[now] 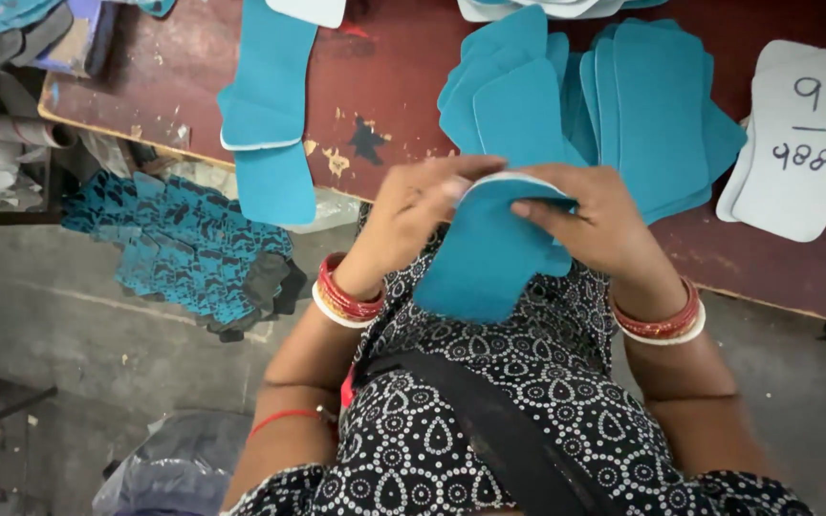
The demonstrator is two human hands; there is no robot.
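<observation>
A scuffed dark red worktop (pixel 193 67) is overlapped by fanned teal insole-shaped sheets (pixel 652 105). One flat teal insole piece (pixel 485 253), white-edged, is held above the lap, grasped by the left hand (pixel 413 205) and right hand (pixel 604 220).

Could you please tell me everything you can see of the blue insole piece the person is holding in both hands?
The blue insole piece is a flat, elongated cut-out with rounded ends, teal on its face with a thin white edge at the top, looking like fabric-faced foam. It is held tilted above the lap, near the table edge. The left hand pinches its upper edge, and the right hand lays fingers across the top.
</observation>
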